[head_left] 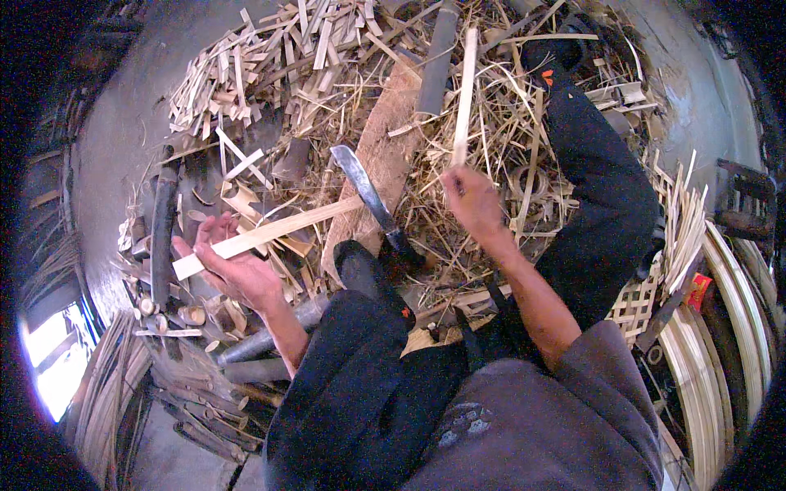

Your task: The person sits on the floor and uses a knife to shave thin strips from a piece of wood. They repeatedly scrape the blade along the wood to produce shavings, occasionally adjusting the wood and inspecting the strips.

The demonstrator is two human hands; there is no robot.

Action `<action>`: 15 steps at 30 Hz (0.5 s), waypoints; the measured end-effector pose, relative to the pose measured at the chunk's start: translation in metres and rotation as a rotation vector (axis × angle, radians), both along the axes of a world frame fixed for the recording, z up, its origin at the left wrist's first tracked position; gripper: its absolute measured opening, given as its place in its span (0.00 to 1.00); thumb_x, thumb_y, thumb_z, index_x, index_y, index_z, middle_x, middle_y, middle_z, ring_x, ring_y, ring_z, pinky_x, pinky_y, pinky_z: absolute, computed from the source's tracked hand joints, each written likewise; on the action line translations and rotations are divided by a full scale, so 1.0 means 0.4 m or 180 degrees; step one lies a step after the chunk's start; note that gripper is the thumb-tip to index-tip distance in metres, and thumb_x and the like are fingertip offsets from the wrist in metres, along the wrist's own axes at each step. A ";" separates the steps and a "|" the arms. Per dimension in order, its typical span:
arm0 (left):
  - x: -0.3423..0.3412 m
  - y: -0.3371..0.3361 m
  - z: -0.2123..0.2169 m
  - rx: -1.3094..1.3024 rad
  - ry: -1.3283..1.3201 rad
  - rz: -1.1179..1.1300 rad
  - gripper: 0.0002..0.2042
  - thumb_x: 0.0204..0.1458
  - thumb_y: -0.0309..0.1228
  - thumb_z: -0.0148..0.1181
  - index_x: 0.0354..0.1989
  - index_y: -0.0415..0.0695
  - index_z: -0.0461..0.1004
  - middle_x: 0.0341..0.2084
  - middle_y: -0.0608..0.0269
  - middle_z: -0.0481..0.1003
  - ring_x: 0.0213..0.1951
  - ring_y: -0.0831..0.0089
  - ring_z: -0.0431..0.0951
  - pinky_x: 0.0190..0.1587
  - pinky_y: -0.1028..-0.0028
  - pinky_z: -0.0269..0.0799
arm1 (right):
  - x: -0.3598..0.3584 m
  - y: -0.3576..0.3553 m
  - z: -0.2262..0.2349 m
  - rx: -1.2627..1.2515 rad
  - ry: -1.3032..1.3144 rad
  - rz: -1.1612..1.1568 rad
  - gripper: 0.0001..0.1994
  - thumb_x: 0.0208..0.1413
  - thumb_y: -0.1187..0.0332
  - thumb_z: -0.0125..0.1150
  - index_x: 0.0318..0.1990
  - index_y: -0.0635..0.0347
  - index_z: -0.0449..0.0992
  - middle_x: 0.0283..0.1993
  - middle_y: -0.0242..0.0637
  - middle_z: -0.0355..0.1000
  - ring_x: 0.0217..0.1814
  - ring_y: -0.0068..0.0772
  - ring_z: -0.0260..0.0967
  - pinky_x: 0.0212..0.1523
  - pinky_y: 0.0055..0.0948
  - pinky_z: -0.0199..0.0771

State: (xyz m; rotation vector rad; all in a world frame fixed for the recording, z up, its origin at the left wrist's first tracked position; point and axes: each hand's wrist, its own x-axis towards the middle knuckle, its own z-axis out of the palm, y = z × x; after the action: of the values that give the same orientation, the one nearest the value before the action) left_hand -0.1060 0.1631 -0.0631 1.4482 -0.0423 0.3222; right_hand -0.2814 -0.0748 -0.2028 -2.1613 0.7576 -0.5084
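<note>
Going L to R: at approx 8 o'clock a bundle of thin rods (102,385) is leaning in, and around 9 a dark tube (164,237) is lying lengthwise. Left hand (241,274), also 9 o'clock, is gripping the first strip (282,228), flat + pale, kinda loosely across the palm w/ fingers half spread. That strip is pointing toward 2, its far end sitting right by the curved blade (362,182); can't tell if they're touching. A heap of short pale pieces (237,78) is filling 11. The blade is sitting just off center twd 11, in front of a rough brown plank (393,123) that's running up to 12. Right hand (475,200), approx 2, is closing its grip on the lower end of the second strip (467,94), which is pointing up to abt 1. Far right, long pale slats (696,393) are curving along 4 o'clock, w/ a small red packet (698,291) sitting nearby.
</note>
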 end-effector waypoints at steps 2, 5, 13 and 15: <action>0.020 0.155 -0.108 -0.0086 0.0417 -0.0061 0.30 0.60 0.38 0.50 0.66 0.40 0.46 0.46 0.53 0.69 0.47 0.62 0.71 0.50 0.64 0.67 | 0.007 -0.040 0.044 0.0213 0.0289 -0.0196 0.09 0.59 0.66 0.52 0.33 0.62 0.73 0.28 0.47 0.72 0.28 0.49 0.69 0.31 0.38 0.68; -0.045 0.275 -0.229 0.0088 0.1390 -0.0213 0.29 0.59 0.37 0.52 0.64 0.41 0.49 0.48 0.53 0.68 0.50 0.62 0.70 0.51 0.65 0.67 | 0.001 -0.091 0.111 -0.0037 0.0644 -0.0154 0.10 0.59 0.64 0.51 0.36 0.61 0.73 0.29 0.45 0.73 0.31 0.45 0.71 0.33 0.38 0.70; -0.210 0.199 -0.329 0.0447 0.1975 -0.0624 0.18 0.59 0.32 0.49 0.56 0.37 0.62 0.44 0.57 0.71 0.46 0.67 0.72 0.46 0.72 0.69 | 0.072 -0.291 -0.005 0.1392 0.1282 -0.0348 0.20 0.57 0.52 0.57 0.38 0.65 0.74 0.25 0.33 0.69 0.22 0.20 0.63 0.24 0.26 0.66; -0.199 0.126 -0.281 0.0113 0.2092 -0.1152 0.17 0.60 0.33 0.48 0.54 0.36 0.64 0.41 0.58 0.73 0.42 0.69 0.74 0.45 0.73 0.70 | 0.093 -0.281 -0.043 0.1296 0.1174 -0.0047 0.18 0.56 0.54 0.60 0.36 0.63 0.74 0.22 0.26 0.66 0.20 0.16 0.60 0.18 0.19 0.59</action>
State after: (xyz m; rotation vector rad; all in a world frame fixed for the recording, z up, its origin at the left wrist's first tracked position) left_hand -0.1856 0.2134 -0.1755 1.4888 0.2211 -0.4573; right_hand -0.2443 -0.1872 -0.2202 -1.8812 0.9809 0.0472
